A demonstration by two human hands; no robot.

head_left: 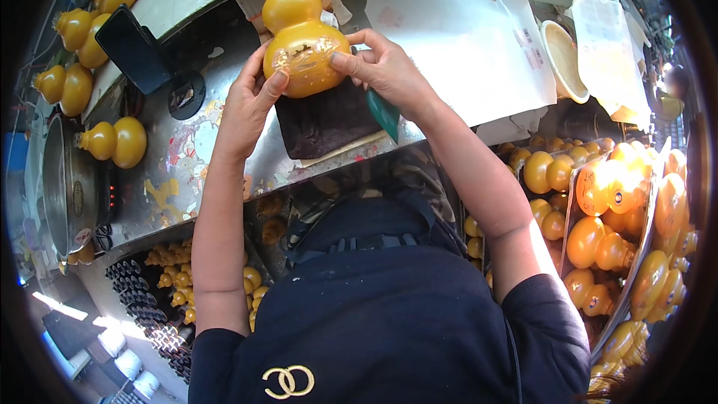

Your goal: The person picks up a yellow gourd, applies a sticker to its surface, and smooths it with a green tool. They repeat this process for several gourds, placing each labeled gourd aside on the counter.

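Showing glossy yellow gourd-shaped bottle (299, 36) clasped low between left hand (249, 103) and right hand (389, 73), both half-closed, presumably for steadiness; at far edge of dark brown cloth pad (325, 126), probably for cushioning, contact unclear.

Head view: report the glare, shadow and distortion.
In the head view, sunlight washes out some yellow gourds at right; in the head view, small highlights dot the held gourd bottle, which looks fairly sharp; in the head view, the space under the metal table is shaded; in the head view, fisheye bending shows toward the dark, rounded rim.
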